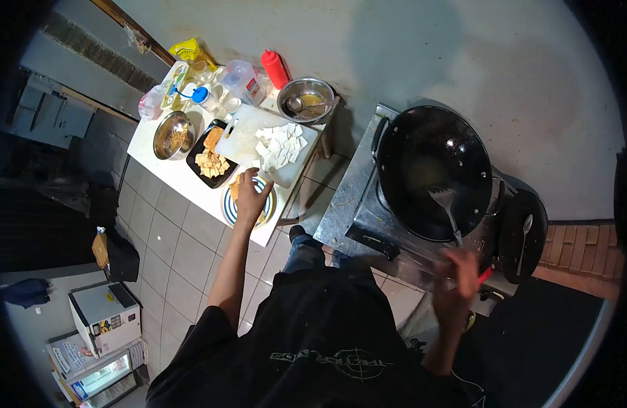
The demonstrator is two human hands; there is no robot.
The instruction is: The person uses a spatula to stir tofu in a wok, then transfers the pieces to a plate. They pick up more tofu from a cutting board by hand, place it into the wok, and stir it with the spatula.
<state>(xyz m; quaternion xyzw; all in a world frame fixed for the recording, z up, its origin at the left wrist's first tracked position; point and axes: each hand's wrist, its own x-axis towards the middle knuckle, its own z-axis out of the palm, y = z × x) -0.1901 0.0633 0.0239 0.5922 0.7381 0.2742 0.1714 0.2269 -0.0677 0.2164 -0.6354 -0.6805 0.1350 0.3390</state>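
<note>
My left hand [252, 197] is over the near edge of the white cutting board [241, 139], thumb and fingers apart, above a striped plate [267, 207]. White cut pieces [281, 145] lie on the board. Beside it, a black tray [208, 173] holds orange-brown pieces. My right hand [458, 272] is blurred at the handle end of a metal spatula [446, 204]; its grip cannot be made out. The spatula's slotted head rests inside the black wok [422, 149], which has a little liquid in its bottom.
A metal bowl [174, 136] and another bowl with a ladle [306, 100] stand on the table, with a red bottle [275, 69] and plastic containers [244, 81] at the back. Right of the wok lies a dark lid [534, 231] with a spoon [525, 238].
</note>
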